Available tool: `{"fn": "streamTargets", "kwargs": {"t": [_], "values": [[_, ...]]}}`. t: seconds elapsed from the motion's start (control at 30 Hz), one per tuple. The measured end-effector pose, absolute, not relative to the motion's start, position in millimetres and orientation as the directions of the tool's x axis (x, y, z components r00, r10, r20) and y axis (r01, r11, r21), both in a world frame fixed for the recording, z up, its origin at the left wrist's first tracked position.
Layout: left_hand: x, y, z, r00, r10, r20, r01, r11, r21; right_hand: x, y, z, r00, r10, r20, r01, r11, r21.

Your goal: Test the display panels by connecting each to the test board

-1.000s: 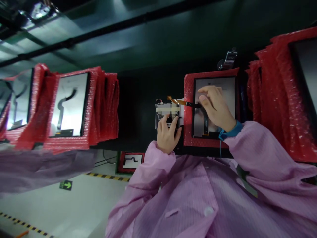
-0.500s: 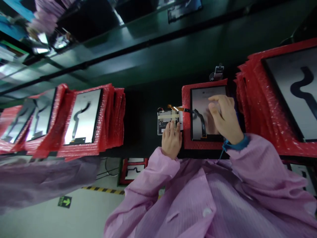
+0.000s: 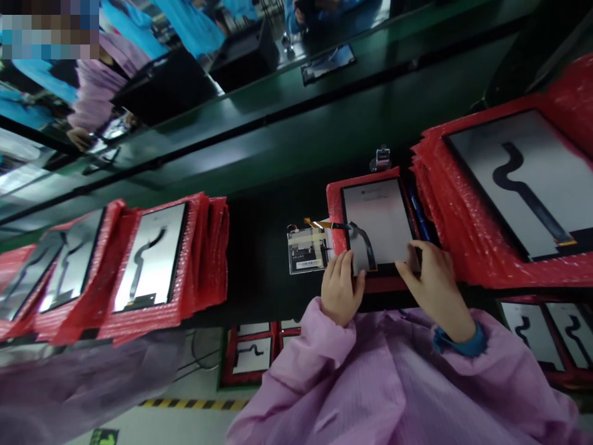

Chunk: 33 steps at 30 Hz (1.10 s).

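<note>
Red bubble wrap is cradling the screen panel at frame centre. Both hands are now sitting low on it, off the cable — right hand fingers pinching its lower-right corner, left hand fingers resting half-curled, grip unclear.

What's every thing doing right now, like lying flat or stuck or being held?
screen panel, lying flat on red bubble wrap, cable side up.
ribbon cable, curved across the panel.
circuit board, flat, tape strips across it.
left hand, fingers resting on the panel's near left corner.
right hand, at its near right corner; grip unclear.
</note>
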State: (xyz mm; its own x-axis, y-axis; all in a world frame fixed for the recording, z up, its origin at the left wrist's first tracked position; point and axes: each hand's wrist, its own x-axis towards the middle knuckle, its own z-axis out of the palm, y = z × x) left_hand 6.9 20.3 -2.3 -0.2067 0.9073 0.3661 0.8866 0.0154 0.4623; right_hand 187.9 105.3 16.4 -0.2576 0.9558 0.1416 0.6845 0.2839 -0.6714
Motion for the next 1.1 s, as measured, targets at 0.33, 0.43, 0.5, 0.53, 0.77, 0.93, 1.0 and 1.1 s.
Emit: {"fn": "streamTargets", "kwargs": {"t": [0.33, 0.43, 0.5, 0.53, 0.77, 0.93, 1.0, 1.1], "values": [[-20.6, 23.7, 28.5, -0.352, 0.925, 0.144, 0.628, 0.119, 0.769, 163.0, 74.3, 96.5, -0.324, 0.911, 0.254, 0.263, 0.345, -0.901], [-34.0, 41.1, 50.1, -0.562, 0.803, 0.200, 0.344, 0.006, 0.939, 136.2, 68.4, 106.4, -0.504, 0.758, 0.413, 0.080, 0.517, -0.852], [-39.5, 54.6, 63.2, -0.618, 0.753, 0.225, 0.183, -0.141, 0.973, 120.8, 69.7, 98.7, -0.538, 0.721, 0.437, -0.023, 0.506, -0.862], [-41.4, 60.4, 68.4, -0.610, 0.765, 0.206, 0.121, -0.167, 0.978, 114.0, 71.3, 91.2, -0.515, 0.749, 0.416, -0.034, 0.467, -0.883], [-48.7, 67.9, 78.1, -0.574, 0.819, 0.013, -0.079, -0.071, 0.994, 82.4, 77.4, 43.2, -0.533, 0.833, 0.145, 0.223, 0.304, -0.926], [-58.9, 63.9, 74.2, -0.561, 0.827, -0.045, -0.127, -0.033, 0.991, 89.6, 73.9, 49.4, -0.620, 0.667, 0.413, -0.112, 0.445, -0.888], [-65.9, 63.4, 70.8, -0.567, 0.821, -0.056, -0.116, -0.013, 0.993, 93.1, 77.6, 45.8, -0.553, 0.764, 0.332, -0.019, 0.387, -0.922], [-75.9, 61.0, 66.3, -0.574, 0.818, -0.051, -0.072, 0.011, 0.997, 94.4, 87.5, 32.7, -0.449, 0.886, 0.116, 0.182, 0.218, -0.959]]}}
